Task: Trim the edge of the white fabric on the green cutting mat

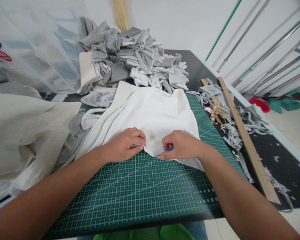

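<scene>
White cloth [162, 103] lies spread over a green cutting mat [130, 186], its near edge lifted slightly between my hands. My left hand [126, 145] is closed on that edge, pinching a fold between thumb and fingers. In my right hand [181, 145] is a thin blue tool [170, 149] with a narrow metal tip, pointing left at the cloth's edge. My fingers hide most of the tool, so its exact kind cannot be made out. A small dark smudge marks the cloth between the hands.
Grey and white fabric pieces [140, 50] are heaped at the back. Beige cloth [27, 133] and a clear plastic bin [40, 50] are on the left. Along the right lie a wooden ruler [247, 140], gold-handled scissors [217, 115] and fabric scraps [232, 135].
</scene>
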A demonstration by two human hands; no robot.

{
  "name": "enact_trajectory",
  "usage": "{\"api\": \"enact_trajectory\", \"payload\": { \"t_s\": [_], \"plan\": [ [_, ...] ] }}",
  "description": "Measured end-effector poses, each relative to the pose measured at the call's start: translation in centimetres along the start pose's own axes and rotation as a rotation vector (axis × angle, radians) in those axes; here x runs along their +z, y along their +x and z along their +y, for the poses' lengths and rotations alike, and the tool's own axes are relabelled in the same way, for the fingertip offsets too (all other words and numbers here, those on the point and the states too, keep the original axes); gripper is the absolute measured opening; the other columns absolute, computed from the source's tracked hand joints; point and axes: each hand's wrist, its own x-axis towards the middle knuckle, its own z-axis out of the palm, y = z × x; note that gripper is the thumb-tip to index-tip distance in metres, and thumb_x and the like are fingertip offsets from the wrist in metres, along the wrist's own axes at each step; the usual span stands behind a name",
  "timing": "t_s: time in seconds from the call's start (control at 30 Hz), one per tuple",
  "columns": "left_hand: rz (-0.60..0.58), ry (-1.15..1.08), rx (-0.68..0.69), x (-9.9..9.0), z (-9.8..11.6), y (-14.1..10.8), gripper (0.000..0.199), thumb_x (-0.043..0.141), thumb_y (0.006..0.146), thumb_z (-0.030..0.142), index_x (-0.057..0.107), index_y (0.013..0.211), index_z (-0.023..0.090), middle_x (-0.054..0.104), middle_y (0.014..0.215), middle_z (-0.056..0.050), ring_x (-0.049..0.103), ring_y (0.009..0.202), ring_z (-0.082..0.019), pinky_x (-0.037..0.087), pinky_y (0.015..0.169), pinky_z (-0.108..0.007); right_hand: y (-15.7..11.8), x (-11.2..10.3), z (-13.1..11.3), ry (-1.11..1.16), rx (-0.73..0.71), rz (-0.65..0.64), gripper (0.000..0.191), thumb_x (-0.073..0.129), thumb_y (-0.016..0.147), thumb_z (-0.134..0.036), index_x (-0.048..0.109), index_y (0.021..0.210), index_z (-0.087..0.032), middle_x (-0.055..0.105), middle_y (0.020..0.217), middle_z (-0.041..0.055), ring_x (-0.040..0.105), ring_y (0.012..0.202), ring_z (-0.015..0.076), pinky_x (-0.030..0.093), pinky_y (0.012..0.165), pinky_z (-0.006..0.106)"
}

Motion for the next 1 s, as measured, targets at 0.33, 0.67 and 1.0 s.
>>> {"api": "enact_trajectory", "payload": {
  "t_s": [0.33,0.67,1.0],
  "plan": [
    [-0.02,0.006,-0.036,0.1,0.1,-0.4,0.035,0.072,0.076,0.041,0.065,0.107,0.024,0.059,0.106,-0.003,0.057,0.094,-0.019,0.044,0.086,-0.036,0.4,-0.2,1.2,0.194,0.037,0.078,0.035,0.067,0.075,-0.051,0.061,0.069,-0.018,0.054,0.058,-0.0037,0.046,0.055,0.0101,0.03,0.053,0.025],
    [-0.017,-0.025,-0.02,0.1,0.2,-0.5,0.047,0.073,0.076,0.032,0.059,0.12,0.025,0.058,0.114,-0.005,0.055,0.104,-0.02,0.044,0.094,-0.039,0.1,-1.5,4.7,0.148,0.175,0.224,0.035,0.065,0.075,-0.051,0.06,0.069,-0.018,0.057,0.059,-0.0023,0.048,0.055,0.0107,0.031,0.053,0.025],
    [0.012,-0.045,0.001,-1.0,0.1,-1.1,0.032,0.064,0.081,0.018,0.063,0.113,0.02,0.054,0.123,-0.008,0.051,0.115,-0.021,0.044,0.102,-0.041,-0.3,-2.5,7.9,-0.152,0.511,0.518,0.043,0.058,0.075,-0.065,0.06,0.069,-0.022,0.063,0.067,0.0026,0.052,0.061,0.0164,0.031,0.054,0.029]
  ]
}}
